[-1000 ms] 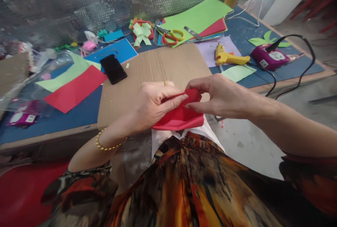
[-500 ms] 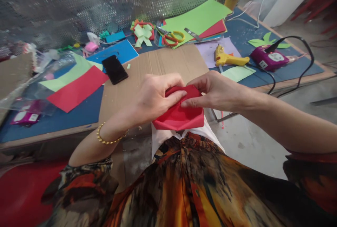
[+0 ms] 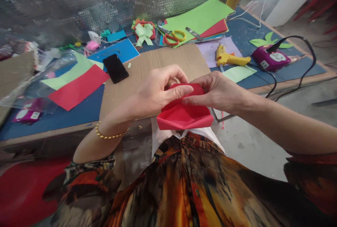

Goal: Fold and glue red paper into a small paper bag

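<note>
A folded red paper piece is held above my lap, at the near edge of the table. Its near side forms an open pocket with pointed corners. My left hand grips its far left part, thumb on top and fingers curled behind. From the right, my right hand pinches the far right part, with the thumb inside the fold. The two thumbs nearly meet over the paper. The fingertips behind the paper are partly hidden. A brown cardboard sheet lies on the table just beyond my hands.
On the cardboard's left edge lies a black phone, beside a red paper strip. Scissors rest on green sheets at the back. A yellow glue gun and a purple power box with a black cable are at the right.
The red paper has shifted slightly right, and its near pocket is spread wider. My left hand has moved a little right, its thumb now farther over the paper.
</note>
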Demonstrator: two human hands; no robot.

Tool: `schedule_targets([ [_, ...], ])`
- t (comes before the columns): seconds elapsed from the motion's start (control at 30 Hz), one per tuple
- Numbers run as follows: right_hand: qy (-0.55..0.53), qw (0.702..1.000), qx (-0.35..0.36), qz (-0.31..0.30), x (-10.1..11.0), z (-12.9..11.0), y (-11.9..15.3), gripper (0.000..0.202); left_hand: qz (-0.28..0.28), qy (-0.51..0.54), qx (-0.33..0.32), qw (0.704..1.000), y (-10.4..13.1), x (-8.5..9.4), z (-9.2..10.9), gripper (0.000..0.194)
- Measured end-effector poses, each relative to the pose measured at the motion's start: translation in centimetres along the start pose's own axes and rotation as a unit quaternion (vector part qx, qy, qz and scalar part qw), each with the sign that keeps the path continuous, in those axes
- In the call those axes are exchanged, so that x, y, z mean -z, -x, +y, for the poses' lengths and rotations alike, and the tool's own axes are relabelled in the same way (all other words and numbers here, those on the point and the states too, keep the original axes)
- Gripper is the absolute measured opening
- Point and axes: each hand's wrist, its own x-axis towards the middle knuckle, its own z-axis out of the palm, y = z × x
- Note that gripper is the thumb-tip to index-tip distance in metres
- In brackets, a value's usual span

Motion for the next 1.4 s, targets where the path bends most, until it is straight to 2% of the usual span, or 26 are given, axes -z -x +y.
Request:
schedule_targets([
  [0.1,0.012,1.000,0.014,0.024,0.5,0.1,0.1,0.038,-0.040,0.098,0.040,0.994,0.2,0.6,-0.7,0.045],
  [0.17,0.007,0.999,0.019,0.039,0.7,0.4,0.0,0.038,-0.086,0.128,0.057,0.986,0.3,0.9,-0.9,0.050],
  [0.27,0.001,0.999,0.024,0.045,1.0,0.8,-0.1,0.033,-0.142,0.138,0.076,0.977,0.3,0.8,-0.7,0.040],
  [0.37,0.017,0.998,0.027,0.051,1.0,0.9,-0.1,0.031,-0.159,0.124,0.094,0.975,-0.2,0.5,-0.6,0.024],
  [0.53,0.047,0.998,0.023,0.044,1.3,0.7,0.2,0.023,-0.164,0.069,0.094,0.980,-1.1,0.4,-0.7,0.009],
  [0.63,0.057,0.997,0.033,0.039,1.5,0.7,0.5,0.019,-0.159,0.058,0.092,0.981,-1.4,0.4,-0.5,0.011],
  [0.73,0.070,0.996,0.045,0.037,1.9,0.8,0.6,0.022,-0.155,0.073,0.103,0.980,-1.5,0.0,-0.1,0.010],
  [0.93,0.099,0.994,0.051,0.008,2.9,0.8,0.9,0.036,-0.164,0.163,0.171,0.958,-1.5,-1.2,0.8,0.007],
  [1.03,0.090,0.995,0.047,-0.005,3.3,0.9,0.8,0.035,-0.164,0.164,0.175,0.957,-1.5,-1.6,1.0,0.006],
  [1.3,0.095,0.994,0.046,-0.025,4.4,1.5,-0.3,0.027,-0.110,0.114,0.167,0.973,-1.7,-2.7,1.7,0.007],
  [1.4,0.121,0.991,0.056,-0.023,4.6,1.5,-0.4,0.023,-0.111,0.119,0.162,0.973,-1.9,-2.7,1.7,0.008],
])
